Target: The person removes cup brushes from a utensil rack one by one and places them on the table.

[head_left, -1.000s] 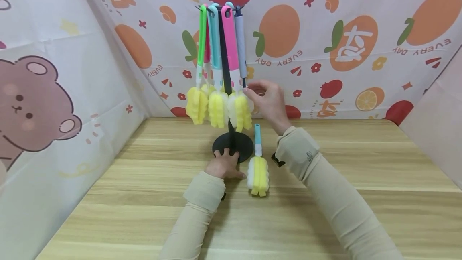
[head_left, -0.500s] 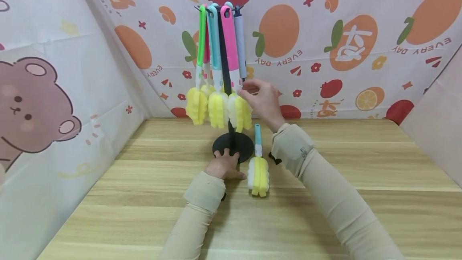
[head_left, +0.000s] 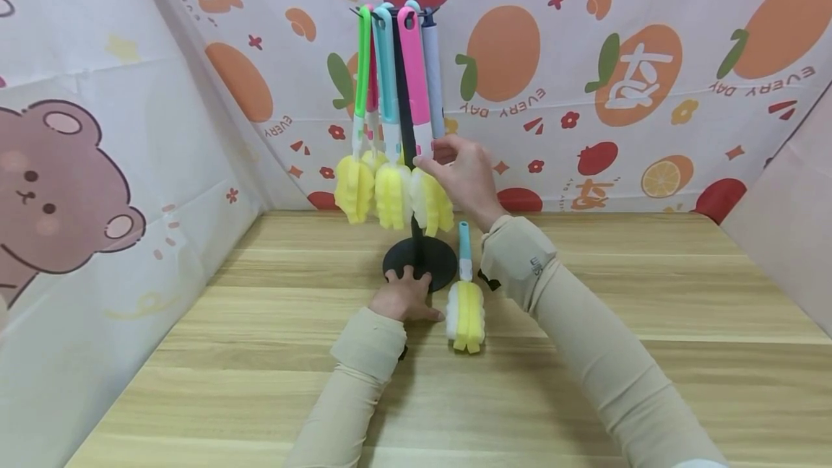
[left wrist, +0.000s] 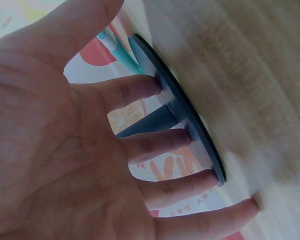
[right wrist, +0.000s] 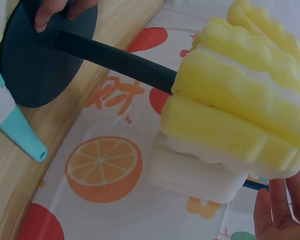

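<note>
Head view: pink brush (head_left: pixel 414 74) hangs behind the half-curled right hand's (head_left: pixel 464 170) thumb, grip unclear; left hand (head_left: pixel 401 300) splays on black base (head_left: pixel 442 260).

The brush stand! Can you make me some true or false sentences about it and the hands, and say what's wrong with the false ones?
1. The left hand touches the round black base of the stand. True.
2. The brush lying on the table has a pink handle. False: its light blue handle shows plainly.
3. The green-handled brush hangs on the stand. True.
4. Its yellow sponge is at the top. False: it is at the bottom.
5. The lying brush has a yellow and white sponge. True.
6. The right hand lies flat on the table. False: it is raised beside the hanging brushes.
</note>
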A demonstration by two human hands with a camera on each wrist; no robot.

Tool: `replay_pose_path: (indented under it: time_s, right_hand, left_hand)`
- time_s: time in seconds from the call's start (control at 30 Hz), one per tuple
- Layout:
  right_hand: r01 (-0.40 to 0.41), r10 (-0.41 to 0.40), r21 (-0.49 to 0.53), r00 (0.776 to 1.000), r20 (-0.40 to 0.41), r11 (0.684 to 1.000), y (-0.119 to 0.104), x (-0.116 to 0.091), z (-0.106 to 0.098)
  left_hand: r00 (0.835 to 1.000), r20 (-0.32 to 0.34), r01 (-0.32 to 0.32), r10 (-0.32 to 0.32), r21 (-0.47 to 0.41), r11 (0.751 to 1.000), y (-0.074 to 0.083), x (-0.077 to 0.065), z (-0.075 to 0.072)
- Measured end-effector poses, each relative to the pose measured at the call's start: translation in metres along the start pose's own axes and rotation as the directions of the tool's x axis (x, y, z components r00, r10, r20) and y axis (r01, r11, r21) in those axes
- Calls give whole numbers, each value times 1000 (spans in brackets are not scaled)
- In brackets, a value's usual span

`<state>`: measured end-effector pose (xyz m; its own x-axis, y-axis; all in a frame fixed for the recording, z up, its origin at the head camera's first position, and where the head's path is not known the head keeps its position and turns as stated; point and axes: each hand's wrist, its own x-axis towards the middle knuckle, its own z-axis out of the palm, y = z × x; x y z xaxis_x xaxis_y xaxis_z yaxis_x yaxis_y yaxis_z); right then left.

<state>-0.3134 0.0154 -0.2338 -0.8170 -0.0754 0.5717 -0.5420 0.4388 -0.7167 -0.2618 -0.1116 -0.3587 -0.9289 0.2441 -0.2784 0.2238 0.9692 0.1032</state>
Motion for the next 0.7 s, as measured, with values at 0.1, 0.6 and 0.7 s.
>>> replay_pose_path:
  time_s: [0.1, 0.6, 0.7]
  right_hand:
    - [8, -8, -18, 1000, -7, 1000, -3, 0, 1]
    - [74, -76, -62, 997, -30, 995, -6, -1, 5]
    - [81, -83, -61, 996, -31, 995, -7, -1, 4]
  left_hand:
    - [1000, 3, 4, -4, -4, 1000, 0, 0, -1]
    - [1000, 1, 4, -4, 0, 1000, 0, -1, 0]
    - [1000, -2, 4, -4, -4, 1000, 1, -1, -1]
